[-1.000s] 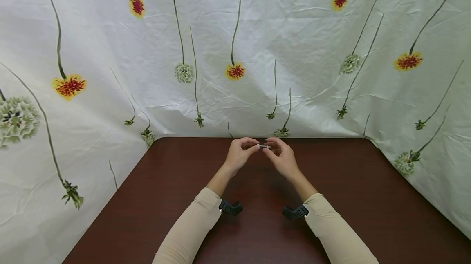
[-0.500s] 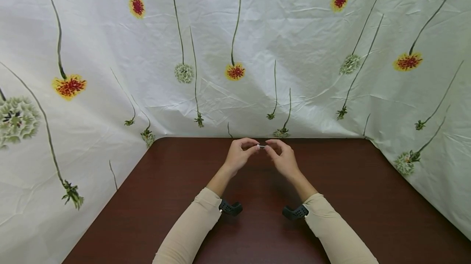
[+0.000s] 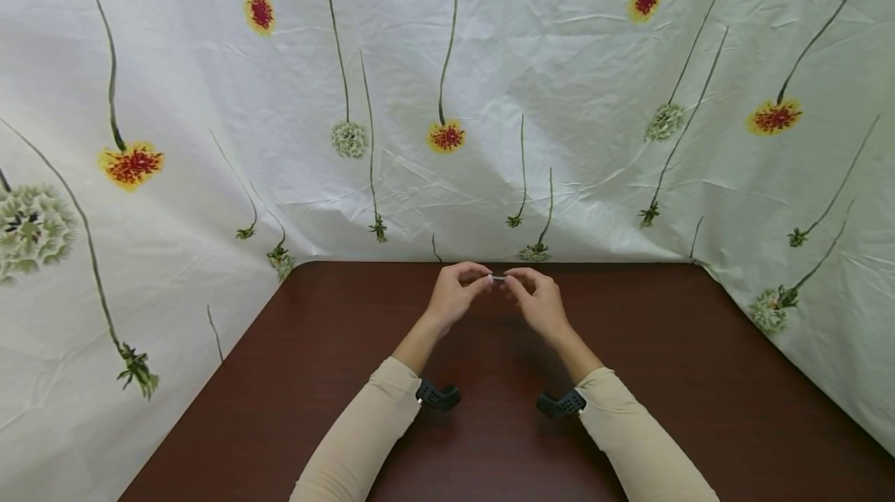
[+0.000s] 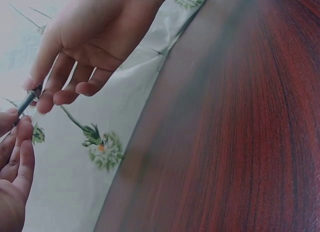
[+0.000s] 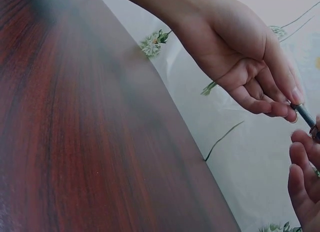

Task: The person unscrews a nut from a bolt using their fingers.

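Observation:
A small threaded metal bolt (image 3: 498, 278) is held level between both hands above the far part of the table. My left hand (image 3: 450, 296) pinches its left end between thumb and forefinger. From the other side, my right hand (image 3: 540, 304) grips the right end with thumb and fingertips. Grey thread on the bolt (image 4: 26, 102) shows between the hands in the left wrist view. A dark piece sits at each pinched end, as the bolt (image 5: 306, 115) in the right wrist view shows; fingers partly hide both, so their kind is unclear.
The dark red-brown wooden table (image 3: 503, 440) spreads under both arms. Behind and beside it hangs a white cloth (image 3: 489, 59) printed with flowers. Black bands (image 3: 437, 395) with devices sit on both wrists, over beige sleeves.
One second ago the bolt's right end showed beyond the right fingertips. The right thumb and fingers have since moved slightly and now cover that end. My left hand has stayed still.

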Motion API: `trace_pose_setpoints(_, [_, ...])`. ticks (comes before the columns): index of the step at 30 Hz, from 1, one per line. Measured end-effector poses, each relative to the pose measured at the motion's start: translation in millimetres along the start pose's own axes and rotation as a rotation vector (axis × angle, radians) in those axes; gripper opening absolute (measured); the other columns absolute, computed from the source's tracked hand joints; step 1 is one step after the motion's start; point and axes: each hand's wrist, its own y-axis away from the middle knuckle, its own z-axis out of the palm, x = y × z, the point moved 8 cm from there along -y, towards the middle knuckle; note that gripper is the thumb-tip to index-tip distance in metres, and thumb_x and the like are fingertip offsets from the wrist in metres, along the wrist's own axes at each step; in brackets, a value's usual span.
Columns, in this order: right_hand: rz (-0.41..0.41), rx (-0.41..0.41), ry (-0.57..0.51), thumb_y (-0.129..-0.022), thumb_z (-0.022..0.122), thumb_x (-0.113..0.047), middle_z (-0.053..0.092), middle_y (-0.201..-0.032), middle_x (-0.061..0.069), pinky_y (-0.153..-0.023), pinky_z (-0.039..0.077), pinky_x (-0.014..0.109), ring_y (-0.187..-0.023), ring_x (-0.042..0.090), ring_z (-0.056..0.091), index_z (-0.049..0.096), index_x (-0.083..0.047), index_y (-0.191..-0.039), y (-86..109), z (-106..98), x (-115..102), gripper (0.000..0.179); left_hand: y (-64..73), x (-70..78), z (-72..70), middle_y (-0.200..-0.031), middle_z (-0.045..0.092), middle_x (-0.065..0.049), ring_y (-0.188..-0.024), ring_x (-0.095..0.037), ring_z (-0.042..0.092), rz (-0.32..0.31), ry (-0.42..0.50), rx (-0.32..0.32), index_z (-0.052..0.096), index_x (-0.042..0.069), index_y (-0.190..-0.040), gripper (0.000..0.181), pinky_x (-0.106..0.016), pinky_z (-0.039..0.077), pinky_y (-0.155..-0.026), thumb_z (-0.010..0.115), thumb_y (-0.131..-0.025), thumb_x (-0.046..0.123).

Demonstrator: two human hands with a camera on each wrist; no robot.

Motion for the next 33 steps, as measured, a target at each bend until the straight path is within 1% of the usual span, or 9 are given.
trace_pose_setpoints(5, [-0.015, -0.003, 0.012, -0.102, 0.067, -0.006, 0.074, -0.092, 0.018, -0.066, 0.056, 0.025, -0.083, 0.036, 0.071, 0.072, 0.007, -0.115, -0.4, 0.1, -1.6, 0.019, 0.0, -0.8, 0.1, -0.106, 0.075, -0.018, -0.101, -0.046, 0.07, -0.009, 0.009, -0.004, 0.074, -0.002, -0.111, 0.015, -0.036, 0.059, -0.084, 0.072, -0.098, 0.006])
trace_pose_setpoints(9, [-0.044, -0.009, 0.013, -0.099, 0.068, 0.001, 0.073, -0.102, 0.02, -0.067, 0.056, 0.028, -0.087, 0.042, 0.07, 0.07, 0.004, -0.118, -0.1, 0.3, -3.8, 0.02, 0.2, -0.6, 0.3, -0.107, 0.075, -0.019, -0.098, -0.035, 0.073, -0.003, 0.016, -0.007, 0.074, -0.004, -0.114, 0.018, -0.038, 0.059, -0.085, 0.071, -0.098, 0.003])
trace_pose_setpoints(11, [-0.057, -0.008, 0.022, -0.098, 0.07, 0.001, 0.073, -0.109, 0.017, -0.069, 0.056, 0.029, -0.09, 0.038, 0.07, 0.069, 0.002, -0.121, 0.1, 0.3, -4.6, 0.023, -0.2, -0.8, 0.6, -0.107, 0.075, -0.02, -0.097, -0.033, 0.074, 0.004, 0.012, -0.008, 0.073, -0.007, -0.115, 0.019, -0.041, 0.059, -0.086, 0.07, -0.098, 0.002])
trace_pose_setpoints(16, [-0.025, 0.009, 0.03, -0.1, 0.071, -0.01, 0.074, -0.105, 0.013, -0.066, 0.057, 0.03, -0.085, 0.029, 0.071, 0.07, 0.0, -0.124, 0.4, -0.8, -0.4, 0.026, -0.5, -1.0, 1.3, -0.106, 0.074, -0.022, -0.1, -0.047, 0.069, 0.012, 0.011, -0.01, 0.072, -0.01, -0.114, 0.019, -0.057, 0.055, -0.09, 0.07, -0.098, 0.002])
trace_pose_setpoints(19, [-0.013, 0.014, 0.022, -0.101, 0.069, -0.01, 0.074, -0.096, 0.015, -0.063, 0.057, 0.028, -0.081, 0.034, 0.071, 0.072, 0.001, -0.118, 0.3, -0.8, 1.8, 0.021, 0.0, -0.9, 1.1, -0.106, 0.074, -0.024, -0.1, -0.05, 0.068, 0.011, 0.016, -0.01, 0.072, -0.01, -0.113, 0.02, -0.06, 0.053, -0.09, 0.071, -0.098, 0.002])
trace_pose_setpoints(22, [-0.029, -0.003, 0.003, -0.099, 0.07, -0.003, 0.072, -0.105, 0.019, -0.064, 0.057, 0.029, -0.087, 0.039, 0.071, 0.07, 0.0, -0.12, 0.3, 0.7, -0.2, 0.022, 0.2, -1.0, 0.6, -0.106, 0.074, -0.024, -0.099, -0.048, 0.069, 0.008, 0.012, -0.007, 0.071, -0.011, -0.114, 0.021, -0.058, 0.054, -0.089, 0.071, -0.097, 0.002])
trace_pose_setpoints(26, [-0.017, -0.026, -0.017, -0.097, 0.073, -0.004, 0.069, -0.12, 0.019, -0.066, 0.059, 0.035, -0.095, 0.038, 0.071, 0.065, -0.003, -0.13, 0.4, 2.5, -0.4, 0.034, -0.2, -2.2, 0.1, -0.105, 0.074, -0.023, -0.099, -0.045, 0.07, 0.002, 0.012, -0.004, 0.072, -0.01, -0.113, 0.019, -0.06, 0.053, -0.091, 0.07, -0.098, 0.001])
trace_pose_setpoints(31, [0.018, -0.03, -0.023, -0.103, 0.067, -0.014, 0.072, -0.105, 0.025, -0.071, 0.06, 0.052, -0.09, 0.045, 0.071, 0.068, 0.003, -0.124, 0.3, 2.3, 3.7, 0.027, -0.7, -2.1, 0.8, -0.106, 0.073, -0.025, -0.101, -0.047, 0.069, 0.01, 0.021, -0.013, 0.071, -0.011, -0.113, 0.018, -0.063, 0.051, -0.092, 0.069, -0.098, 0.0])
trace_pose_setpoints(33, [0.011, -0.033, -0.025, -0.104, 0.065, -0.01, 0.072, -0.101, 0.025, -0.072, 0.06, 0.052, -0.089, 0.048, 0.07, 0.07, 0.004, -0.12, 0.1, 2.0, 3.2, 0.022, -1.0, -1.6, 0.9, -0.106, 0.074, -0.023, -0.102, -0.048, 0.069, 0.013, 0.023, -0.016, 0.071, -0.011, -0.113, 0.019, -0.063, 0.051, -0.092, 0.07, -0.098, 0.0])
